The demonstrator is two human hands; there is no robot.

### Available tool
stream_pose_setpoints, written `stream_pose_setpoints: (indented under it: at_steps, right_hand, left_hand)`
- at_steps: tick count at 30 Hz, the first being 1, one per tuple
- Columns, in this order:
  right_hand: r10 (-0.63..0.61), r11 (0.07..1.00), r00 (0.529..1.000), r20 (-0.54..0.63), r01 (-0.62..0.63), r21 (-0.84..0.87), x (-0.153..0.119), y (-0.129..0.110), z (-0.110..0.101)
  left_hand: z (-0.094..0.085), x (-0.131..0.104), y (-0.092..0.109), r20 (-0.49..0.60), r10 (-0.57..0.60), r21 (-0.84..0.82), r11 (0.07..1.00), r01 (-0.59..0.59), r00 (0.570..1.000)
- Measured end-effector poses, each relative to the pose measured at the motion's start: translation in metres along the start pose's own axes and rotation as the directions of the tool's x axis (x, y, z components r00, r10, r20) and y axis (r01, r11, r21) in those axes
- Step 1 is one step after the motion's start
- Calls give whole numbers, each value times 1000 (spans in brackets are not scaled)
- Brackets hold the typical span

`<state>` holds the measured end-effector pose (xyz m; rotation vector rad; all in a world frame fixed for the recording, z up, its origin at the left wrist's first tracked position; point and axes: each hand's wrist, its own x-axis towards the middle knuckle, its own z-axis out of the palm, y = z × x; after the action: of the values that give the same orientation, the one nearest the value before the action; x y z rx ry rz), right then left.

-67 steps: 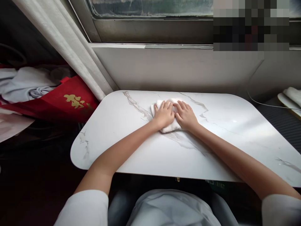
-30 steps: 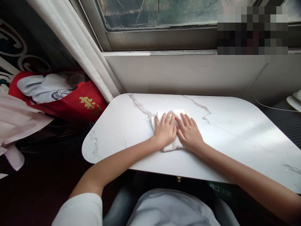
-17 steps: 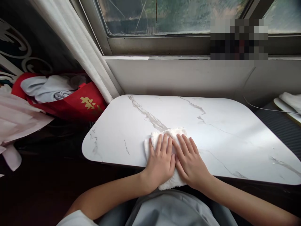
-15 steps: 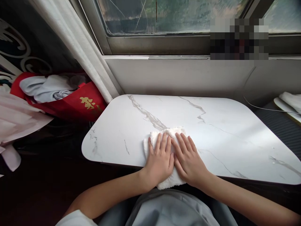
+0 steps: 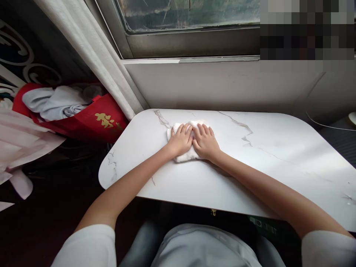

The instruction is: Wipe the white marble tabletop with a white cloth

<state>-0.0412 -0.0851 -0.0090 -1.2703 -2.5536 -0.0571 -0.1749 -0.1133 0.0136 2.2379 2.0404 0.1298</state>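
Note:
A white fluffy cloth (image 5: 187, 155) lies on the white marble-patterned table (image 5: 167, 181), toward its far side. My left hand (image 5: 180, 140) presses flat on the left part of the cloth, its fingers slightly apart. On the right part rests my right hand (image 5: 205, 141), palm down with fingers extended over the cloth. The two hands nearly touch at the thumbs. Parts of the cloth under both palms are hidden.
A red bag (image 5: 83, 120) holding pale clothes stands left of the table, beside a white curtain (image 5: 91, 55). Behind the table are a wall and a window (image 5: 189, 15). A thin cable (image 5: 330, 126) runs at the right.
Both hands and the cloth have moved away from the table's near edge toward its far side. My arms are stretched further out, and the view has shifted slightly.

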Motion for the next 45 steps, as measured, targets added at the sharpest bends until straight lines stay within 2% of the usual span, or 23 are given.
stream_pose_setpoints:
  at_steps: [6,13,19,26,30,34,38,42,45]
  right_hand:
    - [51,997,998,-34,-50,51,60,13,16]
    - [72,993,996,-52,-66,96,107,24,27]
    - [42,996,997,-68,-36,87,129,29,32]
    - [17,998,997,-72,-12,64,129,31,34]
    - [4,999,999,-49,-2,51,118,27,31]
    - [-21,999,999,-31,22,31,95,16,24]
    - [-49,999,999,-18,49,7,55,-3,14]
    - [-34,999,999,-4,34,0,4,-25,3]
    - [-69,998,998,7,69,1,-36,-41,-6]
  left_hand:
    - [-2,57,-27,-40,-43,-67,997,40,998]
    - [-2,99,-47,-84,-91,-100,991,83,992]
    - [-1,117,-59,-121,-139,-116,985,125,983]
    - [3,117,-58,-160,-152,-107,985,136,975]
    - [4,105,-54,-166,-163,-113,983,145,973]
    - [4,76,-46,-154,-156,-72,987,147,976]
    - [4,32,-34,-145,-133,-41,991,128,980]
    - [6,-20,-19,-122,-97,-34,995,93,988]
    - [9,-63,-6,-138,-69,-6,998,69,988]
